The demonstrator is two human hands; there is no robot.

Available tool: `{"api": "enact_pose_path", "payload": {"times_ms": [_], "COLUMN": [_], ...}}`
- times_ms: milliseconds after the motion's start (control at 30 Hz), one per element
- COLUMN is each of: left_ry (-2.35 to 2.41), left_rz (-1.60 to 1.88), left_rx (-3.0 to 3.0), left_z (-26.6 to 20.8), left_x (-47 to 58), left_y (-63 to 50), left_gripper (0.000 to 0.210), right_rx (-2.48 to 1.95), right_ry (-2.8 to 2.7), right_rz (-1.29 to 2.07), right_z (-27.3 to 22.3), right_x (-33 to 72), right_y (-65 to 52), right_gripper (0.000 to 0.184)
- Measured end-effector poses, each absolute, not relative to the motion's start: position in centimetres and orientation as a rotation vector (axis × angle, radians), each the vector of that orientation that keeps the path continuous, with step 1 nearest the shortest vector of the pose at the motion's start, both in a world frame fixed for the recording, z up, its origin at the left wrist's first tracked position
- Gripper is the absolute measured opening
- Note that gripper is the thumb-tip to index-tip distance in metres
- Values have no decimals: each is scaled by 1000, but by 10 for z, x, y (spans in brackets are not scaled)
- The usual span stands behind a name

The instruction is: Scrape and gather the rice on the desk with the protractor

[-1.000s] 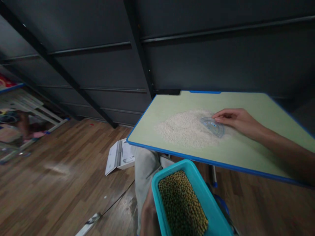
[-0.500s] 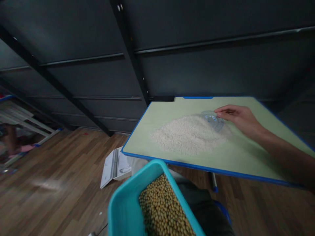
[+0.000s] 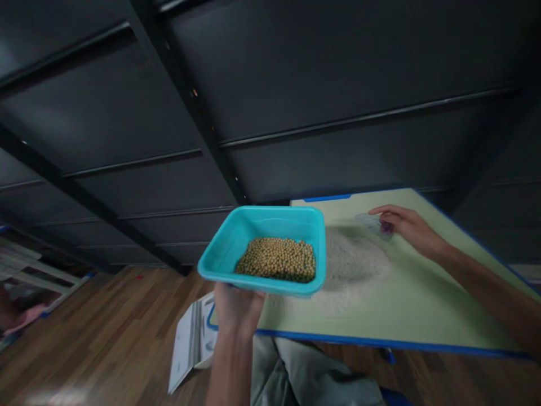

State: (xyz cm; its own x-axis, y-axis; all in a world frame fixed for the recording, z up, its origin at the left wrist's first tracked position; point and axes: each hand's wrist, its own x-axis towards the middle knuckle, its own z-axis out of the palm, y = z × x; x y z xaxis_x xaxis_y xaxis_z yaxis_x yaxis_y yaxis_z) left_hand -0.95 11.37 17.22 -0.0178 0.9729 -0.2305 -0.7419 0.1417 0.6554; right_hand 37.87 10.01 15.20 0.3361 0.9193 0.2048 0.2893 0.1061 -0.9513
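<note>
My left hand [image 3: 240,310] grips the near edge of a turquoise plastic basin [image 3: 220,254] from below and carries it over the table's left part. Yellow-brown beans that look like soybeans [image 3: 276,256] are heaped toward the basin's right side. Over the table, my right hand [image 3: 403,226] pinches a clear, round plastic piece [image 3: 367,221] between thumb and fingers, index finger extended; blur hides its exact kind. Beside that hand spreads a pile of whitish grains like rice [image 3: 359,264], partly hidden behind the basin.
The pale green table [image 3: 431,304] has a blue edge and stands against a dark panelled wall [image 3: 338,62]. An open white box [image 3: 190,344] lies on the wooden floor [image 3: 131,321] to the left. My clothed legs [image 3: 313,372] are below the table's front edge.
The basin has risen from over my lap to above the table's left side, with my left hand now visible under it. My right hand still holds the clear piece, and the view has tilted upward.
</note>
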Motion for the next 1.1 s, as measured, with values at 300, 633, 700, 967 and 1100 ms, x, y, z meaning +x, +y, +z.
{"api": "enact_pose_path", "payload": {"times_ms": [300,633,700,967,1100], "left_ry": [591,580,642,722,682], "left_rz": [1036,882,851,730,683], "left_rx": [564,578,577,577,631], "left_z": [188,194,191,169,157], "left_x": [80,144,159,240,277], "left_y": [218,260,270,284,284], "left_gripper": [43,31,32,31,28], "right_rx": [-843,-635,-635,-767,-799], "right_ry": [-664,-458,-443,-469,-462], "right_rz": [1193,1248,1197,936,793], "right_z": [154,172,171,162,161], "right_x": [380,364,372,418,437], "right_y": [103,98,100,113,111], "right_gripper": [39,32,30,10,6]}}
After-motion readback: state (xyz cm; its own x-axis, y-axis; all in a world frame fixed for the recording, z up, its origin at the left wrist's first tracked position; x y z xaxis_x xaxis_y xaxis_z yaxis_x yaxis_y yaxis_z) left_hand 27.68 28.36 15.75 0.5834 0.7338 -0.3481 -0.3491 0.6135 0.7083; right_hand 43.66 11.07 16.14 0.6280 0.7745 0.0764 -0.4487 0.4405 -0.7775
